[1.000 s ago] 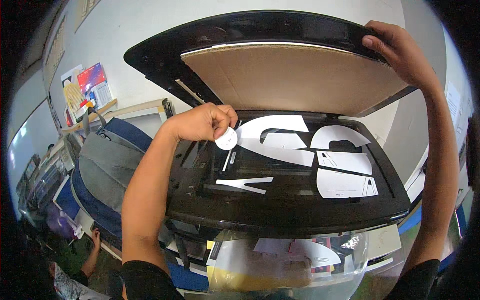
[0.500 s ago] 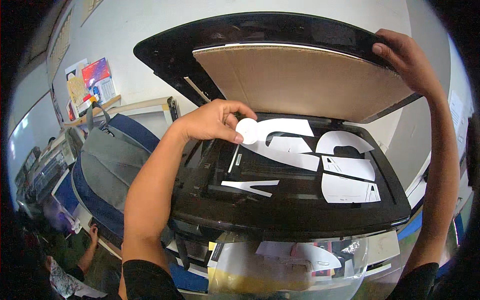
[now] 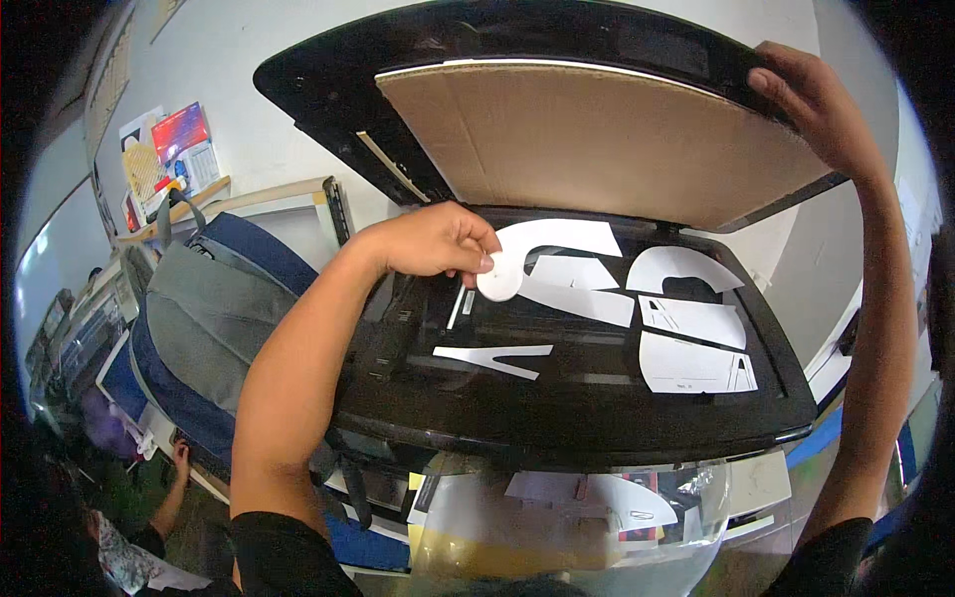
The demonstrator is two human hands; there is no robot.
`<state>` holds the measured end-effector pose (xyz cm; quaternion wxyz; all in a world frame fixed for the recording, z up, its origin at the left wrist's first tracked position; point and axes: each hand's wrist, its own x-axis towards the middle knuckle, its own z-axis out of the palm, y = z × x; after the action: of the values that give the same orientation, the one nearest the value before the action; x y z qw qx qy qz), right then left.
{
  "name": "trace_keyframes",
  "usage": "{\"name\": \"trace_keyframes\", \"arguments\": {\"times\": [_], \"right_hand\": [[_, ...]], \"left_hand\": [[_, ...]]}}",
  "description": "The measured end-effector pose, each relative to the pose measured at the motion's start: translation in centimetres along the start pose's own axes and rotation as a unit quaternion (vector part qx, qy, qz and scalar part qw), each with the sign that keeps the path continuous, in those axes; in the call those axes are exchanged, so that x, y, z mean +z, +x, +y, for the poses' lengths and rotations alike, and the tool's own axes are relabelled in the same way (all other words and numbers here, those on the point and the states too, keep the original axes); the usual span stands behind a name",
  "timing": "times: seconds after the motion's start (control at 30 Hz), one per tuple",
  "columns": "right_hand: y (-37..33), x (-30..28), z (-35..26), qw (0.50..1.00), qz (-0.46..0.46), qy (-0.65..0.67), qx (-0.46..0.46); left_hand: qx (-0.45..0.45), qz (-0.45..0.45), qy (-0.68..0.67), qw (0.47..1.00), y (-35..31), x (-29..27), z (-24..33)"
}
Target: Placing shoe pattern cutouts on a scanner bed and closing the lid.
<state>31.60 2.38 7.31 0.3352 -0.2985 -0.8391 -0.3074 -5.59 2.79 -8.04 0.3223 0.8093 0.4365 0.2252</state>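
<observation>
Between the thumb and fingers of my left hand (image 3: 443, 242) is a small round white disc (image 3: 500, 277), pinched at its upper left edge. It is held over the black scanner bed (image 3: 597, 428), in front of a curved white paper cutout (image 3: 582, 303). My right hand (image 3: 816, 109) grips the right edge of the raised black scanner lid (image 3: 597, 35), which has a brown cardboard sheet (image 3: 607, 139) on its underside. Also on the bed are a forked paper piece (image 3: 477, 356), a hooked piece (image 3: 686, 269) and a rounded piece with printed lines (image 3: 686, 365).
A grey and blue backpack (image 3: 214, 328) stands left of the scanner. Below the scanner's front edge is a clear rounded plastic cover (image 3: 557, 542) with papers visible through it. Another person's hand (image 3: 180, 456) shows at the lower left. Papers (image 3: 184, 149) stand on a wall ledge.
The disc has moved slightly downward, and my left fingers now hold it by its upper left edge. My right hand still grips the raised lid. The view has shifted a little.
</observation>
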Motion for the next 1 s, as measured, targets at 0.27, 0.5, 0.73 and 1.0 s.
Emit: {"name": "trace_keyframes", "arguments": {"times": [0.27,0.5,0.73,1.0], "right_hand": [[0.2,-0.6,-0.1,0.998,-0.066,0.009,0.024],[0.2,-0.3,0.4,0.999,-0.046,0.015,0.013],[0.0,-0.1,0.1,0.999,-0.024,0.012,0.033],[-0.2,-0.3,-0.6,0.999,-0.021,-0.026,0.007]], "left_hand": [[-0.076,-0.064,0.14,0.985,0.4,1.0,-0.6],[-0.097,-0.052,0.183,0.977,0.5,1.2,-0.8],[-0.087,-0.011,0.231,0.969,0.6,0.9,-0.7],[0.129,0.089,0.236,0.959,2.6,2.3,-3.4]]}}
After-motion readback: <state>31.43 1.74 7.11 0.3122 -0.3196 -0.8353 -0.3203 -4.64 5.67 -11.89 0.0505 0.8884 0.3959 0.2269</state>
